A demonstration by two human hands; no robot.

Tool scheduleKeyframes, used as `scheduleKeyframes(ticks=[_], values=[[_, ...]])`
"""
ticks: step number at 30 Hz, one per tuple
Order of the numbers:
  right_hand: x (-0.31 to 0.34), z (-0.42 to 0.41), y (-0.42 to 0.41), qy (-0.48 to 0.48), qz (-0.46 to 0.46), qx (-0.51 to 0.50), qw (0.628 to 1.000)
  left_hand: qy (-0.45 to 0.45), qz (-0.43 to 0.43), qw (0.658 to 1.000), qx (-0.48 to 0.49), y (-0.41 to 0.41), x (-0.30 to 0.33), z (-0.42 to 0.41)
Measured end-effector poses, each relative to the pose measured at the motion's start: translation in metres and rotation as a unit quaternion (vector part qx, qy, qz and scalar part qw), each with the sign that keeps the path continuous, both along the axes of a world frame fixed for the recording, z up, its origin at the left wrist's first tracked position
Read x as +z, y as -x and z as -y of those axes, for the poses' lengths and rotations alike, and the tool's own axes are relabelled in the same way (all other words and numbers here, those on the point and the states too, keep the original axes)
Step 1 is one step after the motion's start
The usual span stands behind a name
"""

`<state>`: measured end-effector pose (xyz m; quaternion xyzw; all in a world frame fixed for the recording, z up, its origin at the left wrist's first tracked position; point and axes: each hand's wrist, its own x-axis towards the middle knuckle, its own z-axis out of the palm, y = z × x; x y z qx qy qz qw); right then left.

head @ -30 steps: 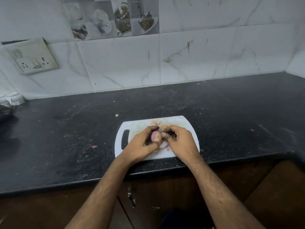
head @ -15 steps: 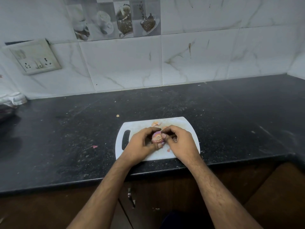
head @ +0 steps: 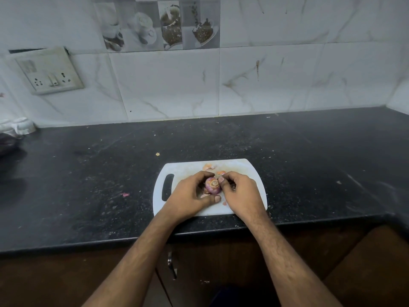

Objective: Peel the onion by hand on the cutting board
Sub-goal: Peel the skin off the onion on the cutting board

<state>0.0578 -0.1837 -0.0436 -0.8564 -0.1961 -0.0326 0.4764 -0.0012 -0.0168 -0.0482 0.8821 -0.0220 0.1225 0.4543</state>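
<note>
- Black stone countertop [head: 88,185], speckled with crumbs, runs beneath a white marble-tiled wall [head: 265,85] that carries a switch plate [head: 47,72] at the left.
- White plastic cutting board [head: 186,169] lies near the counter's front edge, its handle slot to the left.
- Left hand [head: 190,194] cups the onion from the left: the fingers curl over its far side, and the thumb lies along the board just below it.
- Right hand [head: 240,193] meets the onion from the right, fingers curled, fingertips pinching at its upper right edge; whether they grip loose skin I cannot tell.
- Purple onion [head: 213,185] sits over the middle of the board between both hands, pale cut end facing up.
- Peel scraps [head: 209,166] lie on the board just behind the hands.
</note>
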Motion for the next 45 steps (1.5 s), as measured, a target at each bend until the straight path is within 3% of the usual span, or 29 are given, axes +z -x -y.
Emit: scheduleKeyframes(ticks=[6, 10, 13, 17, 20, 36, 45], values=[[0.001, 0.000, 0.001, -0.011, -0.015, 0.009, 1.000, 0.029, 0.000, 1.000, 0.004, 0.002, 0.001, 0.000], [-0.001, -0.001, 0.000, 0.042, 0.005, 0.007, 0.999, 0.082, 0.000, 0.997, 0.014, 0.005, 0.002, -0.003], [-0.004, -0.003, -0.001, 0.061, 0.021, 0.012, 0.998, 0.058, -0.003, 0.998, 0.024, 0.004, 0.002, -0.003], [-0.001, 0.000, 0.001, -0.024, 0.036, 0.005, 0.999, 0.055, 0.007, 0.997, 0.055, 0.000, -0.002, -0.001], [0.002, 0.004, 0.004, -0.082, -0.002, 0.043, 0.996, 0.037, 0.012, 0.997, 0.062, 0.000, -0.001, -0.001], [0.005, 0.004, 0.009, -0.102, -0.014, 0.078, 0.992, -0.019, 0.026, 0.997, 0.072, 0.004, 0.002, 0.003], [0.001, 0.002, 0.007, -0.063, 0.026, 0.080, 0.994, 0.030, 0.008, 0.996, 0.087, 0.005, 0.002, 0.001]])
